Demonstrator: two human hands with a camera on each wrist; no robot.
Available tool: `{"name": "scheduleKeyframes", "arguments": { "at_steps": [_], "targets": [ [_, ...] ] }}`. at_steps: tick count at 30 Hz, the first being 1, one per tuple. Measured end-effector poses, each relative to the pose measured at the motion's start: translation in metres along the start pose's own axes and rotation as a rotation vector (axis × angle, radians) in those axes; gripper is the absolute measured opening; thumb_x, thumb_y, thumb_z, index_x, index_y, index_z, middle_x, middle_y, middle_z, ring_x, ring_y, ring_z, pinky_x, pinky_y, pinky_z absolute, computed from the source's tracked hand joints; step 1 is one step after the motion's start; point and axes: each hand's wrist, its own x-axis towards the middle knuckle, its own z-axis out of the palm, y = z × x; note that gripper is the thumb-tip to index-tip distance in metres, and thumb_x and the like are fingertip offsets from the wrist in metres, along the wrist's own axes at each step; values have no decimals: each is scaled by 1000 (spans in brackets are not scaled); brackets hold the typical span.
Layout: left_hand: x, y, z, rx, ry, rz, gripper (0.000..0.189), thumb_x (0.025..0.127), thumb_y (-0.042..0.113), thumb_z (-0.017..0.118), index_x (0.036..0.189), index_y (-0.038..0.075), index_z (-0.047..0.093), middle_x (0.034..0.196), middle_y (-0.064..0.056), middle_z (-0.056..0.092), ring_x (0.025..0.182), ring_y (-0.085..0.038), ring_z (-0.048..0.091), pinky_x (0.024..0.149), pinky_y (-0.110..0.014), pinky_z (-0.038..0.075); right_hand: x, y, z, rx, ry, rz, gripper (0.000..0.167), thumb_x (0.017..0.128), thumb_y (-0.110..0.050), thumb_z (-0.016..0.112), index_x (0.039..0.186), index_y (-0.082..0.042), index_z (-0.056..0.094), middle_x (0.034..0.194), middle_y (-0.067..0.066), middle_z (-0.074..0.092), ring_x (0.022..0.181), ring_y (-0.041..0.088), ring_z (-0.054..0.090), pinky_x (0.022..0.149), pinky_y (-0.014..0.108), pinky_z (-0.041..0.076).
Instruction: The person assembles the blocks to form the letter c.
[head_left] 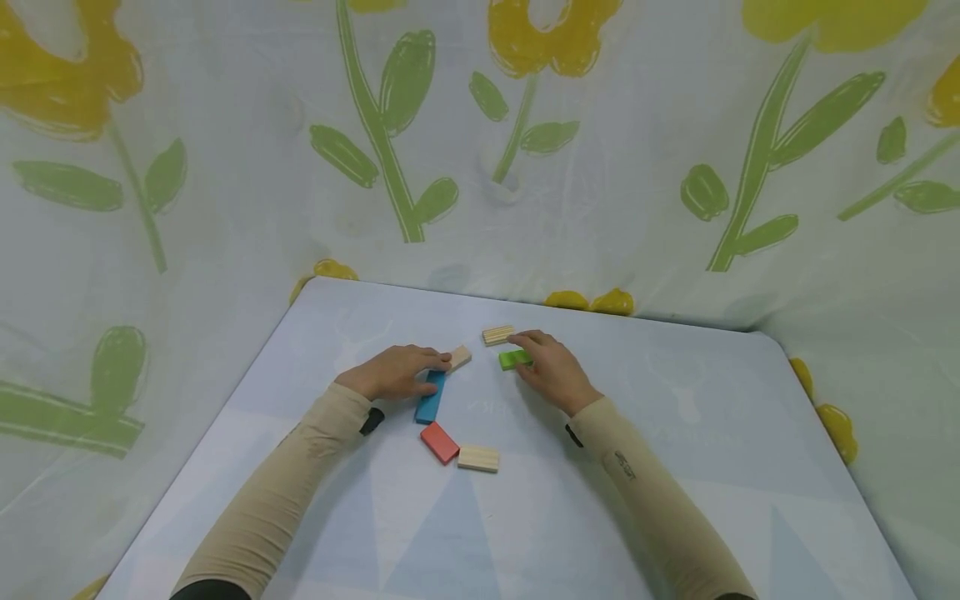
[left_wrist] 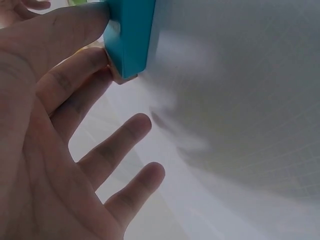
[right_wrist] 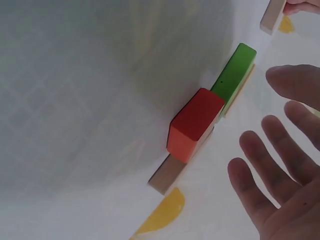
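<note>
At the far left of the head view, a tan sleeve (head_left: 258, 508) reached across the white worktop (head_left: 750, 467) to the left hand (head_left: 393, 372). The thumb of that grip lay against the blue block (head_left: 429, 400), while the forefinger and middle finger touched the pale wooden block (head_left: 461, 358) at the blue one's far end; the other two fingers stood apart (whether thumb and fingers truly pinched anything, I could not tell). The blue block lay lengthwise away from the person, with the pale one angled off to its right.

Just below the blue block's near end sat a red block (head_left: 439, 442), set obliquely, its right corner meeting a plain wooden block (head_left: 477, 458). Further right and farther back lay a ridged wooden block (head_left: 497, 336), and just in front of it the green block (head_left: 513, 360).

The right hand (head_left: 557, 372) came last, its grip spread, thumb and fingers about the green block's right end in the head view. The right wrist view showed those fingers loosely extended, with a second red block (right_wrist: 197, 117) next to the green one and a wooden piece (right_wrist: 166, 174) protruding past it.
</note>
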Motion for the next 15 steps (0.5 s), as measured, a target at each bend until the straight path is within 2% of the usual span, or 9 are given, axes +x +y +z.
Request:
{"name": "scheduleKeyframes", "arguments": {
  "at_steps": [7, 15],
  "targets": [
    [0, 0, 0, 6, 4, 0, 49, 100, 27, 65, 146, 11, 56, 154, -6, 48, 141, -32, 44, 115, -50, 37, 12, -4, 4, -64, -93, 51, 46, 91, -14, 77, 136, -15, 65, 130, 8, 65, 118, 27, 63, 100, 46, 51],
    [-2, 3, -2, -11, 2, 2, 48, 100, 27, 66, 145, 11, 57, 154, -6, 49, 141, -32, 44, 115, -51, 36, 19, -4, 12, -127, -149, 71, 38, 92, -11, 76, 129, -14, 70, 123, 8, 69, 111, 26, 66, 94, 50, 53]
  ]
}}
